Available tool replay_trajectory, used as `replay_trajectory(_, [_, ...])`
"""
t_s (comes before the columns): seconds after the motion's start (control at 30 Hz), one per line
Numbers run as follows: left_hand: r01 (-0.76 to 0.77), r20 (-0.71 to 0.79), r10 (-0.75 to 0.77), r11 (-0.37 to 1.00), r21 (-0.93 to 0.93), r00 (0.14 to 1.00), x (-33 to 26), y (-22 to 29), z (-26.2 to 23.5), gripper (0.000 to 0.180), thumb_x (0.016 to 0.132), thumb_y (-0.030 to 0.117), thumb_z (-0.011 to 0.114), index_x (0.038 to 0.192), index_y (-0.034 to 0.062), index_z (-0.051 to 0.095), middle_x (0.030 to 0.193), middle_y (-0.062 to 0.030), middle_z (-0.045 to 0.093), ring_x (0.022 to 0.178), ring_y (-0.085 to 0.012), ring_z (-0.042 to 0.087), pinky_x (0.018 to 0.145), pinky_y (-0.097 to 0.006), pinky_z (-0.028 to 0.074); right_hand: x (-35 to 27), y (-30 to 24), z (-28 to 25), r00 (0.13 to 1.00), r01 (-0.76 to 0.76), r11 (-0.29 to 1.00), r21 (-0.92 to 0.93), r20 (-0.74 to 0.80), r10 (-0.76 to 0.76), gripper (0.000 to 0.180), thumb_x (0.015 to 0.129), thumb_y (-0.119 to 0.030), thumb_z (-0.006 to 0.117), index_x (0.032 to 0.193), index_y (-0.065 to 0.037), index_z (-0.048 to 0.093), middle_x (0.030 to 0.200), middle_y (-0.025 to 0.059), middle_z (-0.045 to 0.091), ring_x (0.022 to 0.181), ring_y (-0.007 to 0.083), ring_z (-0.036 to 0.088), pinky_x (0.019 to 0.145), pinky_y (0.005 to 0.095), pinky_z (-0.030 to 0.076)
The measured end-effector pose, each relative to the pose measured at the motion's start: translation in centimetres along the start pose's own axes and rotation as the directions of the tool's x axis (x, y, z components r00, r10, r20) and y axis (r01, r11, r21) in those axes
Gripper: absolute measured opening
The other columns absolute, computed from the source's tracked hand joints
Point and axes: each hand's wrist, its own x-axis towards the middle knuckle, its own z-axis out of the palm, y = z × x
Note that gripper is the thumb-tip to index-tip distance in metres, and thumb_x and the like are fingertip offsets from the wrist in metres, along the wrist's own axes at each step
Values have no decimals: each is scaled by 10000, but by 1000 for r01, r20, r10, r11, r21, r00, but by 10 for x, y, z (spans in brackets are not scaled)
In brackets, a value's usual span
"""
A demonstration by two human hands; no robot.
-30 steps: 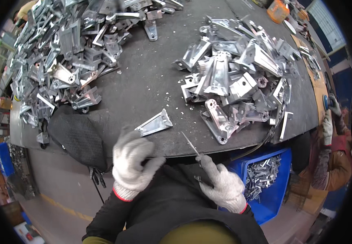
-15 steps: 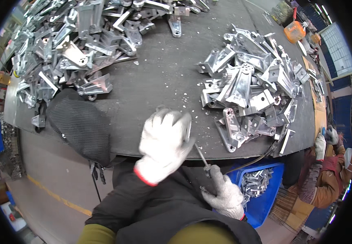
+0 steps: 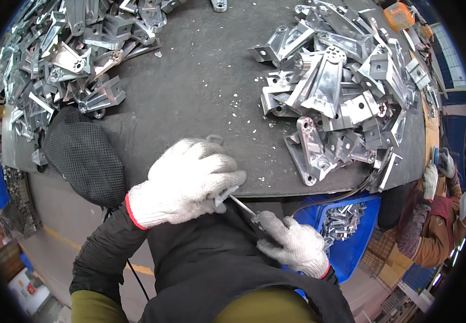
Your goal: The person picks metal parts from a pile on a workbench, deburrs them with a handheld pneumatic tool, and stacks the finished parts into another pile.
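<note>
The left hand (image 3: 187, 180), in a white knit glove with a red cuff, is closed over a small metal part (image 3: 221, 198) at the near edge of the worktop (image 3: 206, 91); only a sliver of the part shows below the fingers. The right hand (image 3: 292, 245), gloved the same way, grips the handle of a thin tool (image 3: 242, 205) just off that edge, and the tool's shaft slants up to meet the part under the left hand. A black mesh bag (image 3: 85, 156) droops over the near left edge. One pile of bright metal brackets (image 3: 335, 91) fills the right side of the worktop, another pile (image 3: 66, 54) crowds the far left corner, and pale chips dot the dark surface between them. Below the near right edge stands a blue bin (image 3: 351, 242) holding more parts. Another person's gloved hand (image 3: 431, 180) (with a brown sleeve) shows past the right edge.
</note>
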Motion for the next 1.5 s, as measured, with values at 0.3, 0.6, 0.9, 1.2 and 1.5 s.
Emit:
replay_trajectory(0.3, [-34, -92, 31, 999, -32, 995, -1, -5, 1, 612, 602, 286, 878, 1199, 229, 759, 1153, 38, 675, 1165, -236, 653, 1001, -451, 535, 11, -8, 7, 998, 62, 983, -173, 5, -62, 528, 934, -335, 748, 1443, -425, 639, 798, 105, 633, 611, 303, 702, 543, 434, 581])
replay_trajectory(0.6, [-124, -175, 123, 992, 4, 977, -2, -14, 12, 610, 611, 340, 787, 1202, 197, 748, 1173, 42, 649, 1179, -258, 625, 1001, -437, 568, 30, -7, 4, 955, 6, 834, 551, 245, -169, 513, 963, -292, 774, 1442, -159, 644, 1154, 183, 745, 930, 364, 769, 791, 428, 637])
replay_trajectory(0.9, [-133, -165, 117, 988, -84, 979, 0, -20, 14, 463, 694, 321, 755, 1126, 157, 736, 1095, 9, 602, 1168, -246, 568, 988, -430, 571, 24, -23, 26, 969, -179, 967, 179, 200, 142, 460, 858, -360, 860, 1298, -298, 742, 960, 139, 710, 776, 373, 753, 653, 437, 622])
replay_trajectory(1.2, [-140, -172, 120, 984, -110, 978, -5, -19, 21, 502, 686, 374, 760, 1140, 160, 734, 1097, 10, 594, 1179, -248, 572, 1031, -434, 565, 15, -38, 16, 991, -130, 986, -104, 28, 134, 354, 849, -329, 836, 1191, -303, 748, 825, 105, 663, 596, 363, 692, 508, 494, 557])
replay_trajectory(1.5, [-117, -192, 115, 993, -1, 975, -3, -15, 17, 499, 667, 339, 770, 1135, 166, 738, 1109, 16, 604, 1219, -258, 574, 1013, -428, 578, 31, -14, -15, 970, -139, 874, 465, 243, 25, 718, 891, -129, 808, 1538, -105, 496, 1302, 206, 693, 1169, 390, 711, 916, 386, 591])
